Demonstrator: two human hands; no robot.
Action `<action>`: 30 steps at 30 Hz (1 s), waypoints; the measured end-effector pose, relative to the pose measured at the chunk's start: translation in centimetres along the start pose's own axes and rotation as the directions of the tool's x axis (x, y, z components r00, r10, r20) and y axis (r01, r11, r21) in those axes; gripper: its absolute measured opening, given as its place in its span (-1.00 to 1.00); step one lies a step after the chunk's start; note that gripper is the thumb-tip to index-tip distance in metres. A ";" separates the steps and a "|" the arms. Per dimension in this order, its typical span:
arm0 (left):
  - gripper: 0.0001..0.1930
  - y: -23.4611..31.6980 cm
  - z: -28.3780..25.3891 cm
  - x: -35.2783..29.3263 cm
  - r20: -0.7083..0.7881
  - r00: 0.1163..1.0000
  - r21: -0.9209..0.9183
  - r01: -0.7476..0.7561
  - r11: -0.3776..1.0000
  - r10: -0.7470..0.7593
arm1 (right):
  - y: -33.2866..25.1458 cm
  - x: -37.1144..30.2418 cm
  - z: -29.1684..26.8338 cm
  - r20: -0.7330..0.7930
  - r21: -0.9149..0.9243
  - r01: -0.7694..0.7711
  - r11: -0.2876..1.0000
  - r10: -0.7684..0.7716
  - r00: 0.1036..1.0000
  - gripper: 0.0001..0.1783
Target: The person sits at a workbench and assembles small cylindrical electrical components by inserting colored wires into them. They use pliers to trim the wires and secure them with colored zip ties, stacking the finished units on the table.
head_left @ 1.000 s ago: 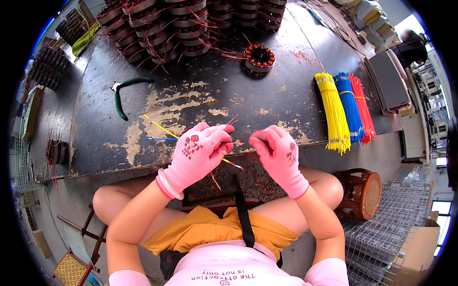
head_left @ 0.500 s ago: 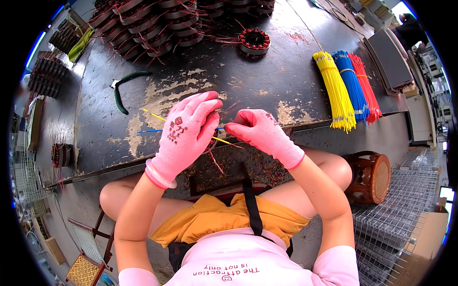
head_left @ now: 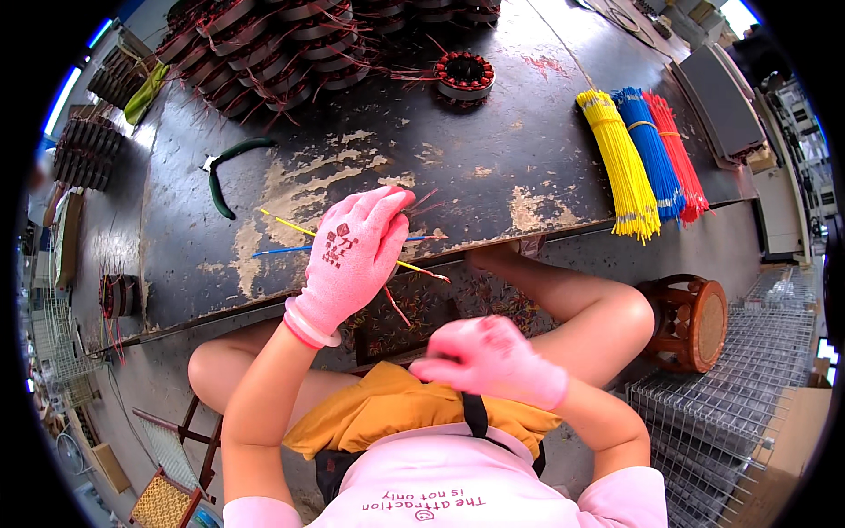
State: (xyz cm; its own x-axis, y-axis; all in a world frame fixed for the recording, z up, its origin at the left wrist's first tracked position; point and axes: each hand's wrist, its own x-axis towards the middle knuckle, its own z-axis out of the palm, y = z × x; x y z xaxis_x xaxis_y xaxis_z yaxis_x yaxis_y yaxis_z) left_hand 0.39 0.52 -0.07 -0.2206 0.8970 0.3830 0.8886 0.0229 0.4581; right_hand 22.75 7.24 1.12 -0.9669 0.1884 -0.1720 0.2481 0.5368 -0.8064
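My left hand (head_left: 349, 255), in a pink glove, is closed at the front edge of the table. Under it pass a yellow wire (head_left: 285, 221) and a blue wire (head_left: 283, 251), their ends showing on both sides. Thin red leads (head_left: 398, 308) come out below the palm; the body they belong to is hidden by the glove. My right hand (head_left: 495, 361), gloved alike, is over my lap, apart from the wires. Its fingers look curled but are smeared by motion, so what they hold, if anything, cannot be made out.
Stacked wound stators (head_left: 273, 53) fill the back left, with a single stator (head_left: 465, 77) nearby. Green-handled pliers (head_left: 220, 172) lie left. Yellow (head_left: 619, 167), blue (head_left: 651, 154) and red wire bundles (head_left: 679, 158) lie right. A wooden stool (head_left: 682, 321) stands beside my knee.
My right hand has let go of the blue wire's right end and moved down toward my lap. The left hand has shifted slightly down and right, still closed.
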 end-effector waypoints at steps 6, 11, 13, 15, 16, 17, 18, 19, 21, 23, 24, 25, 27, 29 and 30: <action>-0.72 0.0 0.1 0.1 -0.001 1.000 -0.014 0.007 1.000 -0.007 | 4.0 1.3 8.7 0.537 -0.234 0.178 0.956 -0.025 0.843 -0.43; -0.72 -0.5 0.2 -0.3 -0.016 1.000 -0.006 0.009 1.000 -0.009 | 7.3 3.6 9.5 0.566 -0.021 -0.126 0.992 0.116 0.816 -0.52; -0.72 -0.5 0.3 -0.3 -0.037 0.999 -0.002 0.005 1.000 -0.005 | 8.5 3.8 9.8 0.592 0.144 -0.283 0.948 0.146 0.792 -0.41; -0.73 -0.4 0.2 -0.3 -0.033 0.999 -0.006 0.007 1.000 -0.007 | 8.9 4.1 9.2 0.593 0.324 -0.497 0.805 0.236 0.770 -0.37; -0.73 -0.5 0.3 -0.3 -0.027 1.000 -0.001 0.007 1.000 -0.007 | 8.9 4.5 8.3 0.534 0.271 -0.493 0.827 0.297 0.792 -0.33; -0.73 -0.5 0.3 -0.3 -0.021 1.000 0.006 0.005 1.000 -0.005 | 8.7 4.7 7.7 0.489 0.167 -0.468 0.868 0.339 0.804 -0.33; -0.73 -0.1 0.4 -0.1 -0.024 1.000 -0.008 -0.001 1.000 0.001 | 8.9 4.4 7.6 0.461 0.091 -0.347 0.933 0.270 0.845 -0.34; -0.73 -0.1 0.5 0.0 -0.028 1.000 -0.006 -0.001 1.000 0.000 | 8.1 4.4 6.9 0.438 0.000 -0.220 0.976 0.198 0.877 -0.34; -0.74 -0.1 0.5 0.1 -0.049 0.999 -0.015 -0.012 1.000 0.012 | 7.8 4.1 8.5 0.593 -0.169 -0.041 0.985 0.135 0.794 -0.38; -0.73 -0.5 0.3 -0.3 -0.060 0.998 -0.010 -0.006 1.000 0.005 | 9.2 3.8 11.8 0.657 -0.004 0.089 0.996 -0.065 0.751 -0.48; -0.72 -0.5 0.5 -0.4 -0.064 0.998 -0.021 -0.006 1.000 0.004 | 9.4 3.5 12.8 0.594 0.005 0.144 0.990 -0.119 0.796 -0.55; -0.72 -0.6 0.0 -0.8 -0.054 0.998 -0.003 0.014 1.000 -0.014 | 8.1 3.7 12.6 0.613 0.011 0.039 0.999 -0.037 0.789 -0.61; -0.71 -0.3 -0.3 -0.4 -0.019 0.999 -0.017 0.034 0.999 -0.034 | 8.6 4.4 12.3 0.531 -0.144 0.169 0.975 -0.068 0.845 -0.69; -0.72 0.3 0.1 -0.1 -0.007 1.000 -0.006 0.024 1.000 -0.024 | 11.4 4.6 13.1 0.378 -0.180 0.204 0.962 -0.124 0.917 -0.72; -0.72 0.5 0.2 0.1 0.003 1.000 -0.011 0.017 1.000 -0.017 | 12.7 4.4 14.4 0.337 -0.203 0.273 0.941 -0.195 0.921 -0.71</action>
State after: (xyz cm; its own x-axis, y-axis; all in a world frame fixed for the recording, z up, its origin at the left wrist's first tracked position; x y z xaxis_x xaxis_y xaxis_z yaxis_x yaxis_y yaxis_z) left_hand 0.87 0.75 0.03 -0.2341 0.8979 0.3727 0.8805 0.0332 0.4729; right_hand 20.81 2.98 -18.03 -0.9591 -0.2079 -0.1922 -0.0183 0.7229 -0.6907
